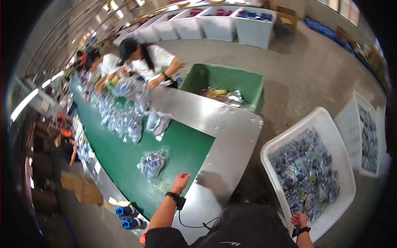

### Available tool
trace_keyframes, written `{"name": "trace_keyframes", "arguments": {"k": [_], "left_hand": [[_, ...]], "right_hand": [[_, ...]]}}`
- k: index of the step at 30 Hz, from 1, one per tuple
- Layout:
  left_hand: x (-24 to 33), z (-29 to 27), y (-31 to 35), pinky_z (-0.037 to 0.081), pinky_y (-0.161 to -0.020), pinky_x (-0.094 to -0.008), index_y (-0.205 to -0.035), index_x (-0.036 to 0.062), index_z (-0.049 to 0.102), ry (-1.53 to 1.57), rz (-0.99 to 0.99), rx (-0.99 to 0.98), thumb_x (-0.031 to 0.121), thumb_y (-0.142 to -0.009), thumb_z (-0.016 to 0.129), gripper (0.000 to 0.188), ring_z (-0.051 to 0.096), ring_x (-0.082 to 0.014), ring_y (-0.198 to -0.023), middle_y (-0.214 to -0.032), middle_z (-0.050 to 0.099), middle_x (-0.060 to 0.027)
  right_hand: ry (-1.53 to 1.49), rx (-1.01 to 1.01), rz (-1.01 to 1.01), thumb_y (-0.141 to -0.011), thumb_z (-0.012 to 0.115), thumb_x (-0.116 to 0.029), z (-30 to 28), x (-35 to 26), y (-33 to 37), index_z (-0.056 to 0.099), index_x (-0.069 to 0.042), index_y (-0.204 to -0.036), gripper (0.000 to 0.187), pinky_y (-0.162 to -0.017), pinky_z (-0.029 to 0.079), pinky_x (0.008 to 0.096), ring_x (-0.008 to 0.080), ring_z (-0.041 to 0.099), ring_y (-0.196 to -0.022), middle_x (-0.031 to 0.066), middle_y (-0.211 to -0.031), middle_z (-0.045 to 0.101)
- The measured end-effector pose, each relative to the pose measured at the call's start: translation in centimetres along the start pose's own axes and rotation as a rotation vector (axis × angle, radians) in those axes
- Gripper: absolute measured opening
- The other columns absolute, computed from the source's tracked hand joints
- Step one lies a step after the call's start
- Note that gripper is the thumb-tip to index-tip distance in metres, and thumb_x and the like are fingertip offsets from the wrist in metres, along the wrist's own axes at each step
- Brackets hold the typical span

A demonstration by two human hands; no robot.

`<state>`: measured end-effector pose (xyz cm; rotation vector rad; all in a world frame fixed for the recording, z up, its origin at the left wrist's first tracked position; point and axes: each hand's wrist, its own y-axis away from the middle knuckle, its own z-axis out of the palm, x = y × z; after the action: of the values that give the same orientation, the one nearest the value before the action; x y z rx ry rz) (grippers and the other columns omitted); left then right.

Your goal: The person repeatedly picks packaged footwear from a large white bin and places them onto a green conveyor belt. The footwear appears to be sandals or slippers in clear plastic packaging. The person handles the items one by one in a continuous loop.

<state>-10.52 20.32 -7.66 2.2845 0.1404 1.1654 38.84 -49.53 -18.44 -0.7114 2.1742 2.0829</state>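
My left hand [180,182] hovers with fingers curled at the near end of the green conveyor belt [186,144], holding nothing I can see. A clear plastic bag of small blue items [154,163] lies on the belt just left of that hand. My right hand [298,219] reaches down at my right side to the near rim of a white bin [314,120] filled with several blue packaged items [306,173]. Whether it grips the rim or a packet is not visible.
More clear bags [124,120] lie farther up the belt. A metal table edge [231,132] frames the belt end. Co-workers [144,58] stand along the belt's far side. A green bin [223,78], another white bin [366,136] and a row of white bins [219,22] stand around.
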Motion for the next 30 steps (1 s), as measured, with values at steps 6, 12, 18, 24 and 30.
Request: {"name": "trace_keyframes", "arguments": {"k": [6,12,18,24,30], "left_hand": [[-7.6,-9.3,-7.8,0.053,-0.106,-0.0502,-0.137,-0.0017,0.068,-0.373,0.040,0.559,0.032,-0.086,0.081,0.063,0.067,-0.0443,-0.117,-0.125,0.072,-0.0265],[-8.1,-11.8,-9.0,0.039,-0.121,-0.0574,-0.150,0.0044,0.056,-0.549,0.124,0.695,0.027,-0.081,0.085,0.078,0.037,-0.0483,-0.150,-0.164,0.040,-0.0277],[-4.9,-9.9,-6.7,0.050,-0.107,-0.0595,-0.128,0.0133,0.067,-0.605,0.037,0.608,0.023,-0.077,0.091,0.057,0.038,-0.0438,-0.147,-0.156,0.042,-0.0176],[-4.4,-8.8,-5.7,0.051,-0.099,-0.0537,-0.101,0.0087,0.075,-0.670,0.120,0.622,0.016,-0.072,0.092,0.035,0.047,-0.0431,-0.131,-0.138,0.050,-0.0171],[-1.2,-4.6,-1.7,0.046,-0.101,-0.0506,-0.097,0.0009,0.074,-0.464,0.320,0.379,0.021,-0.072,0.097,0.039,0.049,-0.0419,-0.119,-0.126,0.050,-0.0211]], "right_hand": [[0.121,0.086,-0.060,-0.100,0.068,-0.033,2.5,-2.3,4.2,0.059,-0.016,-0.117,0.026,-0.064,0.062,0.0504,0.0331,0.073,-0.075,0.0119,-0.093,0.068],[0.225,0.052,-0.195,-0.105,0.067,-0.032,8.8,-4.9,11.3,0.061,-0.010,-0.128,0.032,-0.060,0.062,0.0388,0.0265,0.076,-0.076,0.0105,-0.093,0.068],[0.447,-0.007,-0.233,-0.107,0.066,-0.030,15.0,-6.1,16.0,0.062,-0.008,-0.129,0.032,-0.065,0.063,0.0366,0.0235,0.076,-0.079,0.0086,-0.095,0.070],[0.484,-0.014,-0.247,-0.106,0.067,-0.029,19.7,-8.6,17.1,0.064,-0.006,-0.131,0.034,-0.068,0.064,0.0365,0.0230,0.077,-0.080,0.0102,-0.096,0.073],[0.420,-0.243,-0.523,-0.105,0.068,-0.022,28.8,-12.7,24.0,0.066,-0.004,-0.134,0.034,-0.073,0.061,0.0300,0.0177,0.075,-0.086,0.0069,-0.097,0.073]]}}
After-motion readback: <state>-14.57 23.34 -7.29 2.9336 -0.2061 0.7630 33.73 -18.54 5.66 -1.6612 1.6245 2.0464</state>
